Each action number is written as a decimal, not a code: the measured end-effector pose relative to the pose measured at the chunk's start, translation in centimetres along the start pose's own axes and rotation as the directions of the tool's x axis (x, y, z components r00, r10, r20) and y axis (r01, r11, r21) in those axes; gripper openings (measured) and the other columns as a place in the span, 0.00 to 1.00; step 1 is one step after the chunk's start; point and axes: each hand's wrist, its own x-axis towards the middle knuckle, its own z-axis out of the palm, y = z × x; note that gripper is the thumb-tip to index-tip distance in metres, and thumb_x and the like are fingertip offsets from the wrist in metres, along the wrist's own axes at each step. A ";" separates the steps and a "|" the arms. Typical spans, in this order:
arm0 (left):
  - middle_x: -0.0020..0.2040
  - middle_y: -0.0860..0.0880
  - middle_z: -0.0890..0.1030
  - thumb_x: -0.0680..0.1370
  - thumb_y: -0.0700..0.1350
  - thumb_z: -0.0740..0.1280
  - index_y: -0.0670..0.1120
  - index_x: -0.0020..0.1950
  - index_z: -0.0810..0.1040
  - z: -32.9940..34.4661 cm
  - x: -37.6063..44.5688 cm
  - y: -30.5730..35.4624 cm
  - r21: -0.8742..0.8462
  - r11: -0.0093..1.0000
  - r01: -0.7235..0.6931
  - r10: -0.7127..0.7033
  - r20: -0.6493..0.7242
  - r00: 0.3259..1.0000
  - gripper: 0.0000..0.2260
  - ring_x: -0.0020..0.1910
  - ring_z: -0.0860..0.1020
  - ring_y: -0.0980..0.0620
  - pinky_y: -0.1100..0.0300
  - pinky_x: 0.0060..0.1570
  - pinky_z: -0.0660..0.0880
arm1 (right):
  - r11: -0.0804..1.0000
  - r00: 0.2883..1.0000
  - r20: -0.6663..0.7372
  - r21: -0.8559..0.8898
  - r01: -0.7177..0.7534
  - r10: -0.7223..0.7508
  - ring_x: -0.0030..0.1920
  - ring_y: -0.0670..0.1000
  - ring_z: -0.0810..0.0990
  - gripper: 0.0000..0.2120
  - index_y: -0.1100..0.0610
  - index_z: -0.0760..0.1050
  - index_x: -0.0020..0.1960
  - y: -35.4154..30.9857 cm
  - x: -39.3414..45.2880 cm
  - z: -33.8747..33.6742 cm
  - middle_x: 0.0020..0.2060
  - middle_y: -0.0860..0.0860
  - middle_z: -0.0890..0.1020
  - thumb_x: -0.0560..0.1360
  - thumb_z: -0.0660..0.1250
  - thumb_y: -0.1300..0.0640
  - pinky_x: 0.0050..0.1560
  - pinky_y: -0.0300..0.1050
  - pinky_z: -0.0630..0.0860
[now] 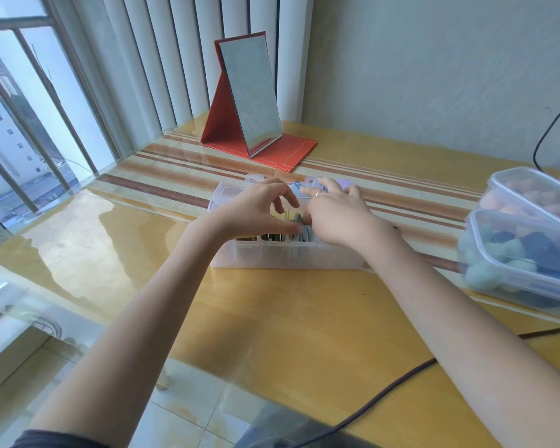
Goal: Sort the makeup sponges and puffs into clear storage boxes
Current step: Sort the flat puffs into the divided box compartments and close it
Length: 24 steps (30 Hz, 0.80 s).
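Standing on glass-topped wooden table (272, 318) by window (29, 124): mirror (249, 92), divided box (288, 257).

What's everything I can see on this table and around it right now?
divided clear box: one, clear, table centre, flat puffs standing in its compartments
lidded boxes: two, clear, right edge; near one holds teal and dark sponges, far one pink and orange
folding mirror: one, red stand, back of table
cable: one, dark, across the near right of the table
table: one, yellow wood with a striped band, under glass
left hand: over the divided box, fingers curled at the puffs
right hand: beside it, reaching into the same box
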 end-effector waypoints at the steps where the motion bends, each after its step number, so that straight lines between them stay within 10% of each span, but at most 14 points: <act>1: 0.58 0.51 0.73 0.71 0.51 0.74 0.48 0.55 0.78 0.0 -0.1 0.0 0.014 1.000 -0.003 0.003 -0.001 1.000 0.15 0.47 0.74 0.61 0.62 0.49 0.73 | 1.000 1.000 0.006 0.019 0.000 0.000 0.76 0.54 0.50 0.19 0.55 0.77 0.55 0.0 0.0 -0.1 0.77 0.49 0.56 0.72 0.55 0.70 0.67 0.58 0.59; 6: 0.59 0.52 0.73 0.73 0.51 0.72 0.48 0.57 0.80 0.0 -0.2 0.1 0.057 0.998 -0.011 0.011 0.004 1.000 0.15 0.49 0.74 0.57 0.76 0.43 0.67 | 0.973 0.968 -0.233 0.228 -0.043 0.097 0.68 0.52 0.64 0.17 0.50 0.83 0.43 0.1 -0.8 -1.3 0.65 0.48 0.74 0.71 0.61 0.68 0.65 0.55 0.62; 15: 0.62 0.52 0.71 0.76 0.48 0.69 0.48 0.58 0.80 0.5 -0.4 0.1 0.066 0.998 -0.010 0.009 0.014 1.000 0.12 0.52 0.72 0.55 0.69 0.48 0.67 | 0.971 0.971 -0.237 0.230 0.073 -0.016 0.72 0.49 0.60 0.18 0.47 0.73 0.25 -0.1 -0.8 -1.1 0.71 0.44 0.69 0.67 0.65 0.67 0.69 0.52 0.54; 24: 0.67 0.50 0.64 0.79 0.50 0.60 0.53 0.60 0.78 0.9 0.2 0.8 0.318 0.948 0.007 -0.035 0.081 0.996 0.12 0.65 0.63 0.50 0.54 0.63 0.56 | 0.988 0.985 -0.175 0.153 0.037 -0.009 0.76 0.49 0.51 0.25 0.42 0.82 0.51 0.5 -0.8 -0.9 0.76 0.44 0.59 0.72 0.58 0.69 0.72 0.57 0.50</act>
